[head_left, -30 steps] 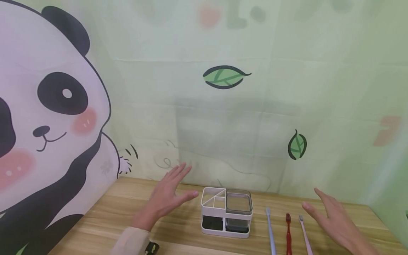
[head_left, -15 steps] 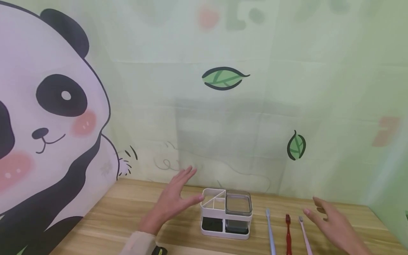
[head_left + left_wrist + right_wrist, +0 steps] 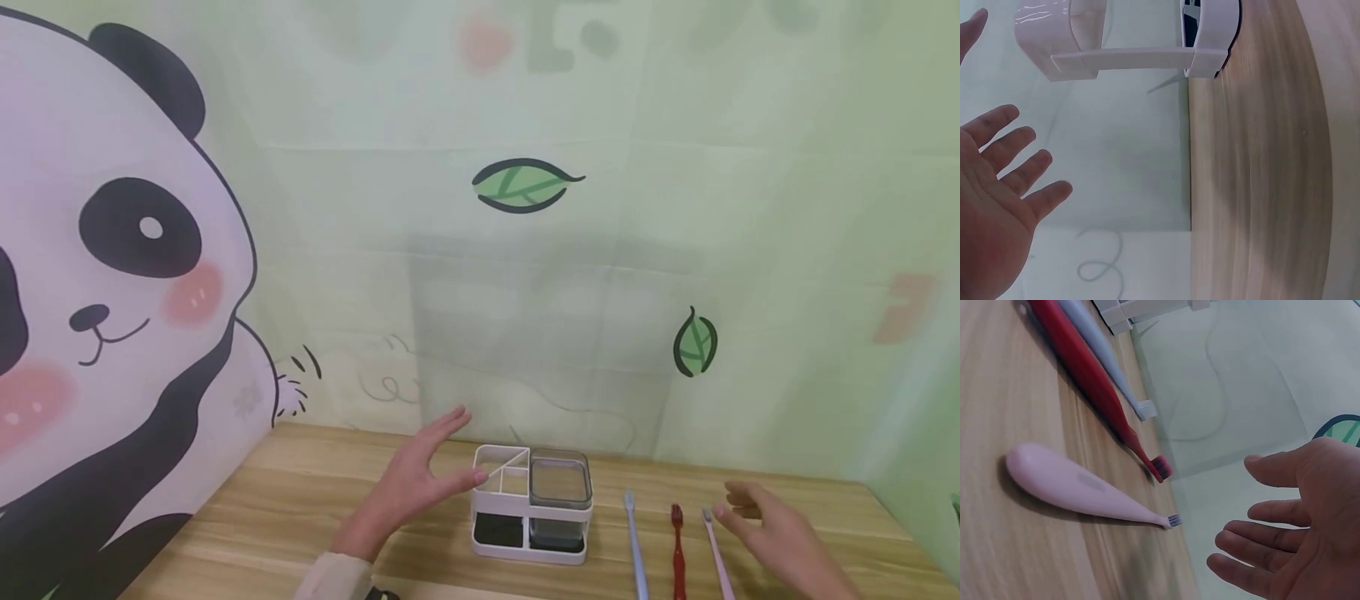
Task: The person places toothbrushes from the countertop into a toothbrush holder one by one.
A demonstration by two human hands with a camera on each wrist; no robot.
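My worktop (image 3: 262,492) is wood. My left hand (image 3: 408,483) and my right hand (image 3: 780,533) are loose and hold nothing (the right one bends a bit). A white holder (image 3: 498,503) stands beside my left hand. To its right lie a red toothbrush (image 3: 678,554), a blue toothbrush (image 3: 636,546) and, nearest my right hand, a pink toothbrush (image 3: 717,558).

Open from above in the left-hand top compartments of the white holder (image 3: 501,504); blocked in its right half by a clear cup (image 3: 561,493). Hemmed in close behind it by the green backdrop (image 3: 787,250), at its left by the left hand (image 3: 412,479). Passable just right of it over bare worktop (image 3: 609,525); farther right, obstructed low down by a blue toothbrush (image 3: 636,546), a red toothbrush (image 3: 678,554), a pink toothbrush (image 3: 717,554), then the right hand (image 3: 780,535).
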